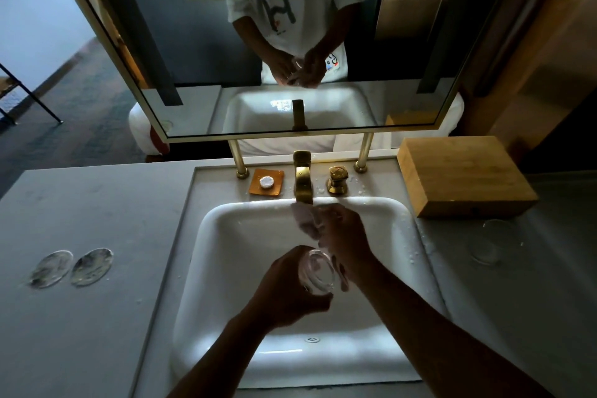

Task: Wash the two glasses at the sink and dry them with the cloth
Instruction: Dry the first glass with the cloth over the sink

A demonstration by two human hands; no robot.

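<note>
Over the white sink [226,236], my left hand [287,294] grips a clear glass [318,273] from the side, its mouth tilted up toward me. Just beyond it, my right hand [347,237] holds a pale cloth [303,218] bunched under the brass spout. Part of the cloth hangs down beside the glass. A second clear glass [489,241] stands upright on the counter right of the sink, apart from both hands. I cannot tell whether water is running.
A brass tap [303,178] and its handle [337,179] stand behind the basin, beside an orange soap dish [278,184]. A wooden box [462,174] sits at the back right. Two glass discs [71,266] lie on the left counter. The mirror [290,42] rises behind.
</note>
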